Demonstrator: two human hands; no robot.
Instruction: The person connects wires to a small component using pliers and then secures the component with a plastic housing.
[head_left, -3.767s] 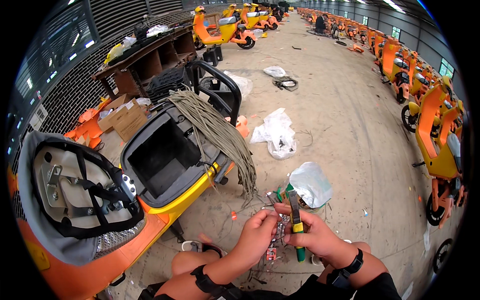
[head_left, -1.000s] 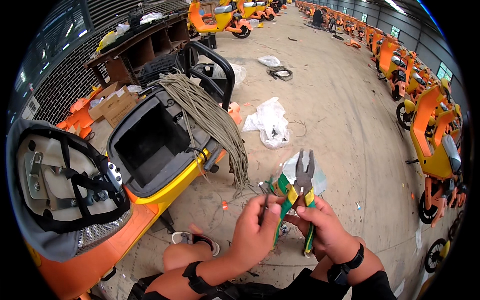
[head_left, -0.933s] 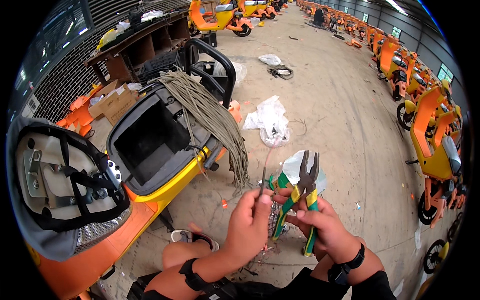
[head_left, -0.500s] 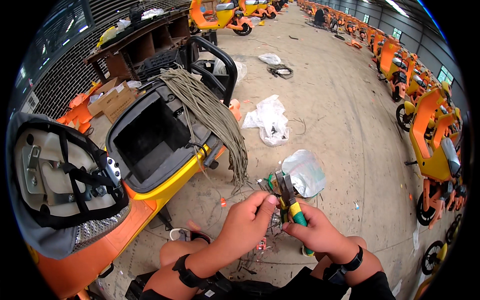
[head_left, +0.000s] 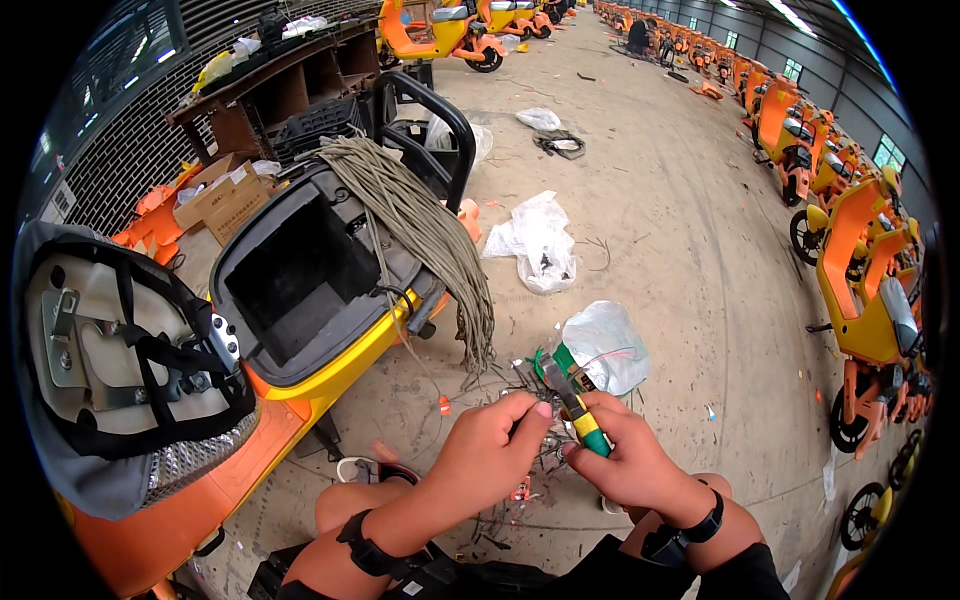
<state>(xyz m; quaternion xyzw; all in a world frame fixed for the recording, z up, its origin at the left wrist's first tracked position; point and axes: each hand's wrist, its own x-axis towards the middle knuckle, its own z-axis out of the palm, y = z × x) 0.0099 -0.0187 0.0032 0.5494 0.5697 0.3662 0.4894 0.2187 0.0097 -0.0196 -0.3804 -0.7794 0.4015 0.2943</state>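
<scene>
My right hand (head_left: 632, 455) is wrapped round a pair of pliers (head_left: 588, 428) with green and yellow handles and dark metal jaws tilted up and to the left. My left hand (head_left: 490, 440) is closed in a pinch just left of the pliers, its thumb pressed on the curled fingers. Whatever sits in that pinch is hidden or too small to name. Under the hands, small scraps of wire (head_left: 500, 500) lie scattered on the floor. Beyond the pliers lies a whitish plastic bag (head_left: 608, 345) with a green edge.
To my left stands a yellow and orange scooter (head_left: 340, 365) with its storage box uncovered and its seat (head_left: 130, 350) tipped over. A bundle of grey-green cord (head_left: 420, 220) hangs across its rear. Another plastic bag (head_left: 540, 240) lies ahead; parked scooters (head_left: 870, 280) line the right.
The pliers have turned in my right hand, their handles now closer together. My left hand has drawn slightly down and away from the jaws, still pinched.
</scene>
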